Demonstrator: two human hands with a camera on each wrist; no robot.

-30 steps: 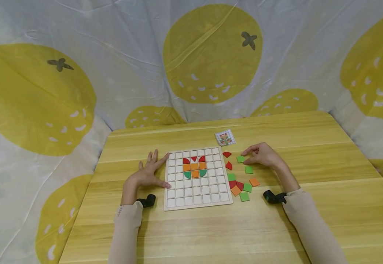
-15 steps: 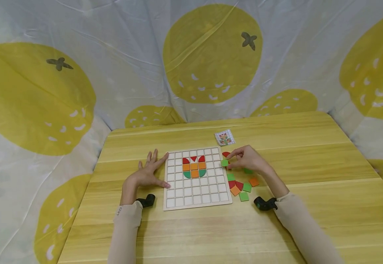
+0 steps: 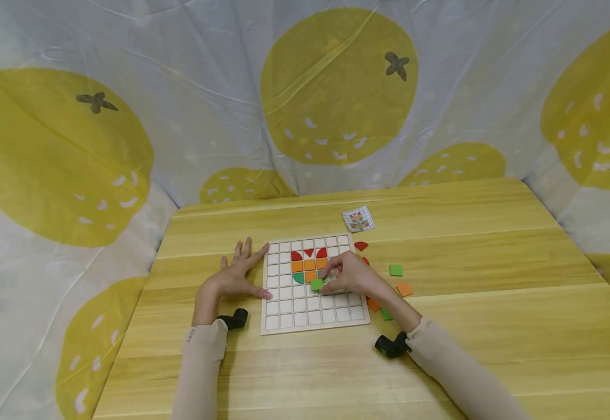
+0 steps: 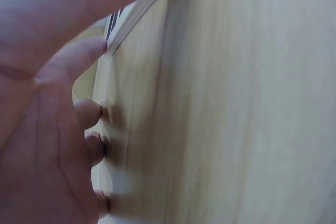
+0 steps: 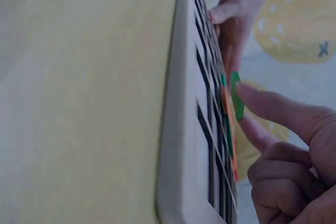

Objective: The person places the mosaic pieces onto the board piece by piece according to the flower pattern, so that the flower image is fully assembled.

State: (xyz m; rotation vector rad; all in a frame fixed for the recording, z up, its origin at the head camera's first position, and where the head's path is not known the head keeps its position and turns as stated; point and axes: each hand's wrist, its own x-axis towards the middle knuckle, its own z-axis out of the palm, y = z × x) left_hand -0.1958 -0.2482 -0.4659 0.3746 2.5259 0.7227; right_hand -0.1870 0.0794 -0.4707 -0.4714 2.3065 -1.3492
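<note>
Along the left edge of the gridded board (image 3: 287,305), the left hand (image 3: 233,279) stays where it was a second ago, its fingers spread wide, thumb and index finger touching the rim. To its right, what shows of the laid pattern (image 3: 310,265) looks unchanged. The change is at the pattern's lower edge: a green square (image 3: 317,284) that was out among the loose pieces a second ago is now over the grid. The right hand (image 3: 351,273) pinches it between thumb and index finger, the other fingers curled in. The right wrist view shows it slightly off the board, so I judge it carried across but not yet laid. Farther right, another green square (image 3: 396,270) and an orange square (image 3: 404,290) lie on the desk (image 3: 494,245).
</note>
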